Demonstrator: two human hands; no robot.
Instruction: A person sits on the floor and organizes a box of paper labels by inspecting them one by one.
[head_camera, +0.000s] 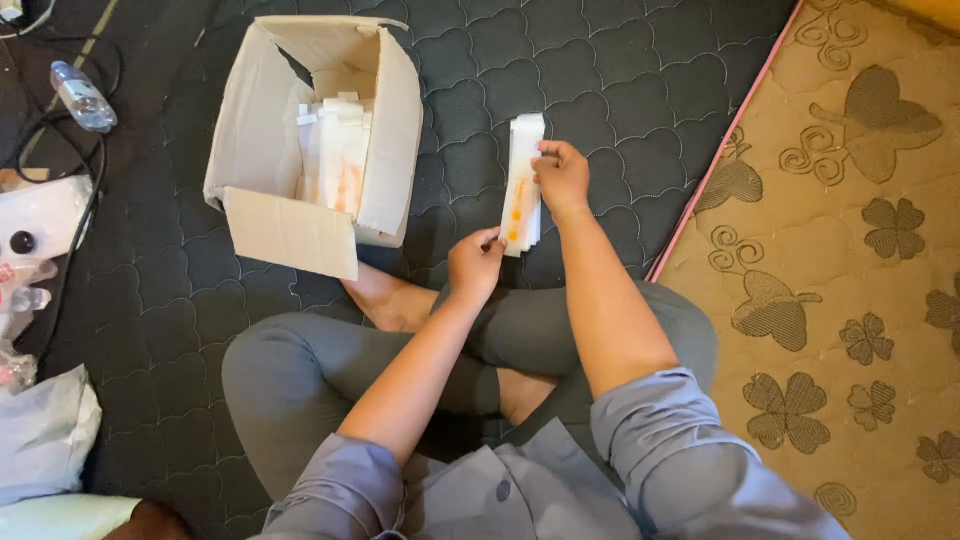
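a person sits cross-legged on a dark quilted mat (560, 70), holding a stack of long white packets (523, 185) with orange print upright between both hands. the left hand (475, 265) pinches the stack's lower end, thumb and fingers closed on it; the right hand (562, 177) grips its upper right edge, fingers curled around the packets. the stack hangs above the mat, just right of an open cardboard box (300, 150) with more white packets (335, 155) standing inside. a bare foot (385, 300) rests below the box. a plastic bottle (82, 97) and black cables (60, 170) lie at far left, with white bags (40, 430) below them. a tan mat (850, 250) with butterfly patterns lies to the right.
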